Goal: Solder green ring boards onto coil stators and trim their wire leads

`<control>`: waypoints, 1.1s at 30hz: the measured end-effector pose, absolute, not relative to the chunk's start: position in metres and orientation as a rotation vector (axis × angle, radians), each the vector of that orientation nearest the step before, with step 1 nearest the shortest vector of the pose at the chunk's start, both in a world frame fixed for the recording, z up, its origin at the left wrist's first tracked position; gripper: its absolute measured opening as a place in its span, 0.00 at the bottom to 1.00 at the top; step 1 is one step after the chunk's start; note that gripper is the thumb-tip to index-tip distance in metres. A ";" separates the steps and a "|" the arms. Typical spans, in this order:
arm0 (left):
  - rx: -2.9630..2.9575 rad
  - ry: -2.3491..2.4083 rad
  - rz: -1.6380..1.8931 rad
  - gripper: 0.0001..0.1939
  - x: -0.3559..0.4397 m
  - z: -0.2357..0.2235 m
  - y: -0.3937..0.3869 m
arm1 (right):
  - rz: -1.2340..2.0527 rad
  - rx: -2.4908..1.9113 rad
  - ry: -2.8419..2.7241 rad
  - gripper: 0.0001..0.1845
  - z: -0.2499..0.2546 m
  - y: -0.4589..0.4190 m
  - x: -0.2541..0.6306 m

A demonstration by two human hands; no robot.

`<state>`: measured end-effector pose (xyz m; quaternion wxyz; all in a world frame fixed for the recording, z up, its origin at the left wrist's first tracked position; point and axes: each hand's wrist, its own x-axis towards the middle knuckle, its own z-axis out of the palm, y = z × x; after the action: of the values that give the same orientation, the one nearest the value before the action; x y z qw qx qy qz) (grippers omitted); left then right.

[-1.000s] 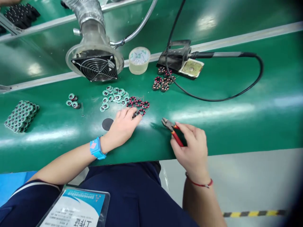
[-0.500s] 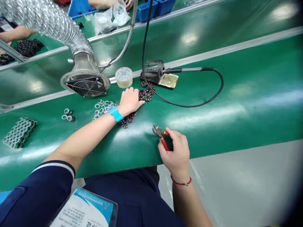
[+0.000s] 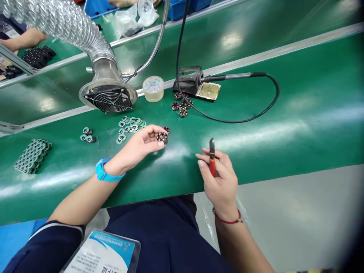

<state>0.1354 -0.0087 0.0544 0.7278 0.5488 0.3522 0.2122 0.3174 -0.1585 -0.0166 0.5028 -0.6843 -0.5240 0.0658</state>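
My left hand (image 3: pixel 139 146), with a blue wrist strap, pinches a small dark wound coil ring (image 3: pixel 161 137) between thumb and fingertips, just above the green bench. Another dark ring (image 3: pixel 166 129) lies right behind it. My right hand (image 3: pixel 218 176) grips red-handled cutters (image 3: pixel 212 156), jaws pointing up and away, a little to the right of the ring. A loose cluster of green-and-white rings (image 3: pixel 129 125) lies left of the held ring. A few dark rings (image 3: pixel 182 107) sit near the soldering iron stand.
A fume extractor fan (image 3: pixel 109 98) on a silver hose stands at the back left, beside a tape roll (image 3: pixel 153 88). A soldering iron stand (image 3: pixel 196 85) with its black cable loops to the right. Stacked green rings (image 3: pixel 32 156) lie far left. Another person's arm shows at top left.
My left hand drew back from the rings near the iron stand and now holds one dark ring nearer me. The cutters in my right hand turned upright.
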 end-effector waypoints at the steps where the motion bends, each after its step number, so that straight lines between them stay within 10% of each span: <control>1: 1.187 0.776 0.461 0.16 0.129 0.055 -0.017 | 0.244 -1.634 -1.243 0.10 -0.009 -0.156 0.310; 33: 1.237 0.754 0.438 0.11 0.054 0.052 -0.052 | 0.998 -1.238 -1.226 0.02 0.026 -0.121 0.226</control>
<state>0.0537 -0.0520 0.0517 0.7272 0.5611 0.3419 0.1986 0.2258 -0.1209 0.0257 0.5371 -0.5200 -0.5151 0.4193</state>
